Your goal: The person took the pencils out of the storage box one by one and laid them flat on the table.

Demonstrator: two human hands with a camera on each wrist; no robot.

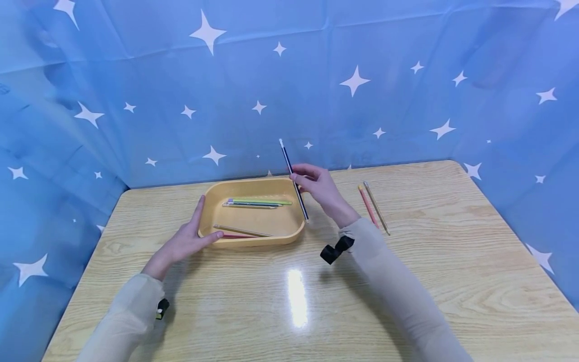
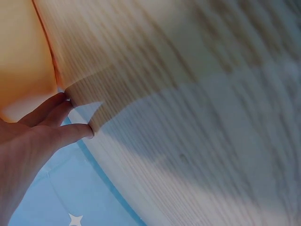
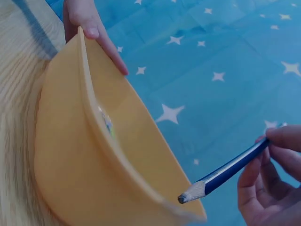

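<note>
My right hand point(image 1: 321, 188) pinches a dark blue striped pencil point(image 1: 301, 203) over the right end of a yellow tray point(image 1: 253, 243). The pencil slants, its white end up and its sharpened tip point(image 3: 186, 197) down near the tray's rim. At the tray's left end rests my left hand point(image 1: 187, 239), fingers extended along the side and thumb over the front rim. Inside the tray, a green pencil point(image 1: 271, 202) lies by a dark one and a tan one. A gold pencil point(image 1: 242, 231) and a red pencil point(image 1: 236, 236) lie along its front wall.
On the wooden table point(image 1: 226, 311), right of my right hand, a coral pencil point(image 1: 368, 206) and another gold pencil point(image 1: 376, 208) lie side by side. A blue star-patterned curtain point(image 1: 289, 90) hangs along the table's back and sides.
</note>
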